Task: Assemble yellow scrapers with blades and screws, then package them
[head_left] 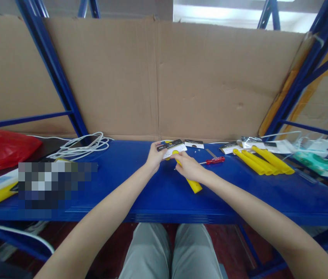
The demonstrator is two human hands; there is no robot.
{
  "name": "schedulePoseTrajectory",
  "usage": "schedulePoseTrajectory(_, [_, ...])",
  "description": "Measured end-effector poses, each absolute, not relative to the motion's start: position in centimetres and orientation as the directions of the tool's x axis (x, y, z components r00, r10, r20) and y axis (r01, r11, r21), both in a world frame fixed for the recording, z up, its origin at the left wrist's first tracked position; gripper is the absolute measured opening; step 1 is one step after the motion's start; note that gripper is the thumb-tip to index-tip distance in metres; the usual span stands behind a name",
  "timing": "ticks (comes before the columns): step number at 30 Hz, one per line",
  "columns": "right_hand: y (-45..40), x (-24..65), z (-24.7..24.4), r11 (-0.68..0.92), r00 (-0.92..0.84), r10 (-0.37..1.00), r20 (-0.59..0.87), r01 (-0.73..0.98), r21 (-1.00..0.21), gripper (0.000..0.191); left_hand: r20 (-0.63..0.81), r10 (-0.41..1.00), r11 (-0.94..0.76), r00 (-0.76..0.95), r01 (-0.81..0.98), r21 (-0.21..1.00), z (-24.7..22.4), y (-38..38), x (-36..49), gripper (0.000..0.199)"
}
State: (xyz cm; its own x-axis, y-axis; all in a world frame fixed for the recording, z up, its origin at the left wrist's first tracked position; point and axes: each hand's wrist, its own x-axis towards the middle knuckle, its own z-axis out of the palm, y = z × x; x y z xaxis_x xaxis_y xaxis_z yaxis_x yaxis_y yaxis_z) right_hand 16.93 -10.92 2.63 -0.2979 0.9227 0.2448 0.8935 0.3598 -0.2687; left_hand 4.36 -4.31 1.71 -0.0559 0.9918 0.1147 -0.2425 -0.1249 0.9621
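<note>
Above the blue tabletop, my left hand [153, 156] is closed on the left edge of a black-and-white packaging card [176, 147]. My right hand [189, 166] is closed round a long yellow handle [194, 186], whose lower end sticks out below the hand toward me. The handle's upper end meets the card, and my fingers hide how the two join. Just right of my right hand lies a screwdriver [215, 160] with a red grip. Behind it are a thin metal strip [211, 153] and a few tiny metal pieces. A second card [194, 144] lies behind my hands.
Several yellow handles [264, 162] with packaging cards [230, 148] lie at the right, beside white plugs and cables. On the left are a coiled white cable [85, 145], a red bag [4, 149] and a blurred-out patch. A cardboard wall [108, 77] and blue posts enclose the table [158, 193].
</note>
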Motion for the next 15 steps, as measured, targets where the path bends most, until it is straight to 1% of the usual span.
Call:
schedulePoseTrajectory(3, [-10.9,17.2,3.6,0.369,-0.311,0.920,0.238,0.894,-0.257,0.046,0.128,0.991,-0.131,-0.029,-0.292,0.947,2.1,-4.8,4.5,0.040])
schedulePoseTrajectory(5, [-10.9,17.8,4.4,0.363,-0.301,0.923,0.239,0.888,-0.284,0.046,0.151,0.988,-0.143,0.002,-0.316,0.938,2.5,-5.1,4.5,0.042])
schedulePoseTrajectory(7, [-10.9,18.8,5.3,0.322,-0.261,0.942,0.210,0.880,-0.349,0.045,0.170,0.985,-0.154,0.032,-0.294,0.944,2.8,-5.5,4.4,0.043])
schedulePoseTrajectory(9, [-10.8,20.3,6.3,0.236,-0.192,0.971,0.142,0.869,-0.435,0.046,0.169,0.985,-0.157,0.027,-0.246,0.956,3.1,-5.6,4.3,0.044])
schedulePoseTrajectory(11, [-10.5,22.4,7.5,0.160,-0.129,0.987,0.096,0.856,-0.491,0.045,0.160,0.987,-0.154,0.010,-0.211,0.965,3.2,-5.7,4.1,0.047])
schedulePoseTrajectory(13, [-9.9,25.3,8.7,0.068,-0.016,0.993,0.113,0.875,-0.479,0.042,0.144,0.990,-0.141,0.004,-0.188,0.972,3.2,-5.6,4.1,0.051])
schedulePoseTrajectory(15, [-9.1,28.9,9.9,-0.036,0.115,0.978,0.172,0.914,-0.403,0.042,0.119,0.993,-0.115,0.012,-0.160,0.980,3.2,-5.6,4.2,0.055])
